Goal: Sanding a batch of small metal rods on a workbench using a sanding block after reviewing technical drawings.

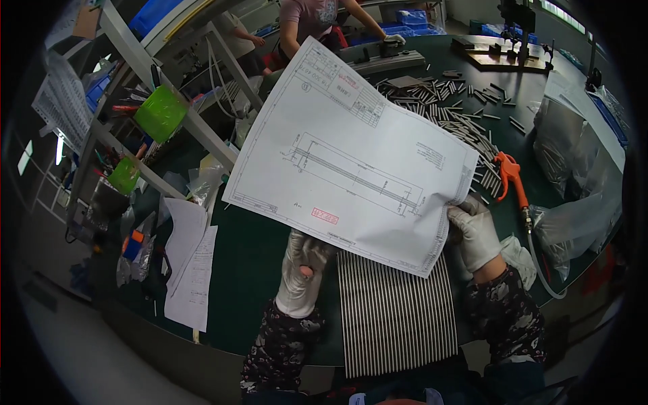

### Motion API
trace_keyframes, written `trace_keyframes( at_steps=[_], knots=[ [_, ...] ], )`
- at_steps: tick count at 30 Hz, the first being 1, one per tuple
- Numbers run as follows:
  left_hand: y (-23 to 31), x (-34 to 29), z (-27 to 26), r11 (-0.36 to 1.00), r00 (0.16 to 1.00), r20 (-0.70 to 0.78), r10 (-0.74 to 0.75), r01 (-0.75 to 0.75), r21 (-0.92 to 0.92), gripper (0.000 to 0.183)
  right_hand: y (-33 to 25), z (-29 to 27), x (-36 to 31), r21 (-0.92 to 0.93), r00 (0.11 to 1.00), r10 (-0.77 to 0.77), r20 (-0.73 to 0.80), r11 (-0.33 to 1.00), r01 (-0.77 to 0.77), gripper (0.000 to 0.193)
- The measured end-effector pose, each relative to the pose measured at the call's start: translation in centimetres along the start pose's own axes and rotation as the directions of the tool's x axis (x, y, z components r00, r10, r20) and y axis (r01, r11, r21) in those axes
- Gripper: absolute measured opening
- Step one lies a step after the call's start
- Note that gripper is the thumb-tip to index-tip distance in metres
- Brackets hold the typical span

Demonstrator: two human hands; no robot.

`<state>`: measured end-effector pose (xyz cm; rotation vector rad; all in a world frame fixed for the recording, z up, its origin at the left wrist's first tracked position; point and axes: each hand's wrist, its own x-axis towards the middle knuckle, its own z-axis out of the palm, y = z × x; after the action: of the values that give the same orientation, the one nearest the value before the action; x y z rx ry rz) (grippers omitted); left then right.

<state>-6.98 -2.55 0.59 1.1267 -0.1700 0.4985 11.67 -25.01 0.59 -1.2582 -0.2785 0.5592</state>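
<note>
A large white technical drawing [351, 155] is tilted above the bench, with a long thin part drawn across it and a red stamp near its lower edge. My right hand [476, 233], in a white glove, is closed on the sheet's right edge, where the paper creases. At the drawing's lower left edge is my left hand [300, 277], also gloved, with one bare fingertip showing. The sheet partly covers its fingers, so their grip is unclear. Below the drawing, a row of thin metal rods [398, 317] lies side by side between my forearms; the paper hides its far end.
Many short metal pins [452, 115] lie scattered across the green bench [243, 283]. To the right are an orange air gun [511, 179] with a hose and clear plastic bags [563, 148]. Paper sheets [189, 270] and green cups [160, 113] are left. Another person [314, 20] works beyond.
</note>
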Motion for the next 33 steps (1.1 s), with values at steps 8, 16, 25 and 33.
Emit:
trace_keyframes(
  at_steps=[8, 16, 25, 33],
  knots=[
    [0.7, -0.2, -4.1, 0.978, 0.895, -0.415, 0.164, -0.202, -0.049, 0.026, -0.5, -0.6, 0.4, -0.190, 0.995, -0.085, 0.043, 0.978, 0.092, 0.035],
    [0.2, 0.1, -2.1, 0.972, 0.761, -0.604, 0.236, -0.193, 0.137, 0.015, 1.1, -0.9, 0.6, -0.172, 0.979, -0.171, -0.111, 0.973, 0.151, 0.030],
    [0.2, -0.2, -3.9, 0.965, 0.800, -0.540, 0.261, -0.209, 0.158, 0.021, 1.4, 0.5, 0.8, -0.114, 0.978, -0.176, -0.109, 0.980, 0.164, 0.027],
    [-0.2, 0.8, -3.8, 0.963, 0.745, -0.611, 0.268, -0.212, 0.164, 0.019, 0.3, 1.2, 0.6, -0.138, 0.986, -0.059, -0.157, 0.990, 0.037, 0.024]
  ],
)
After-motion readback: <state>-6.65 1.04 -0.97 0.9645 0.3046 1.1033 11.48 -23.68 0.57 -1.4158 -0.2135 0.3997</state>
